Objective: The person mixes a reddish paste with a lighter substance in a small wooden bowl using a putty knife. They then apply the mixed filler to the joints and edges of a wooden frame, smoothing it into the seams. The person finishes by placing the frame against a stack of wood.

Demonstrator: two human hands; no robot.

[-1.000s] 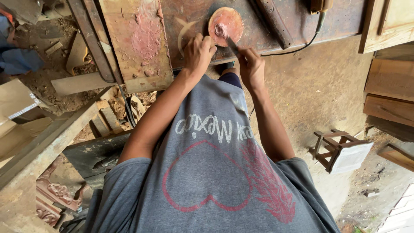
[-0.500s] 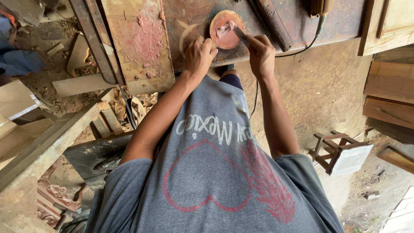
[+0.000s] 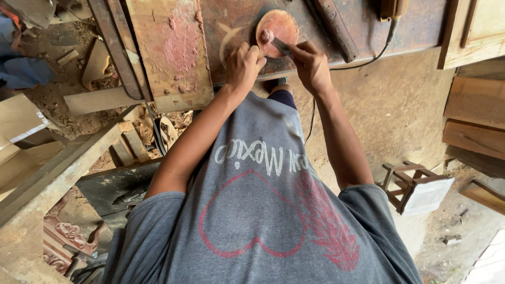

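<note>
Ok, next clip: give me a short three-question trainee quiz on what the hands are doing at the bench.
1. True or false: the left hand steadies the round reddish wooden disc.
2. What does the right hand hold? A) flat metal blade B) hammer C) brush
3. What lies on the disc under the blade's tip?

Key: 1 true; 2 A; 3 a lump of pinkish paste.

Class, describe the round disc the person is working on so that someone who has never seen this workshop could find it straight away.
Start at the dark, paint-stained workbench across the top of the view. Near its front edge, between the left hand and the right hand, lies the round reddish disc, with a narrow blade from the right hand's grip laid on it. It is the only circular piece there; its neighbours are straight planks.
</note>
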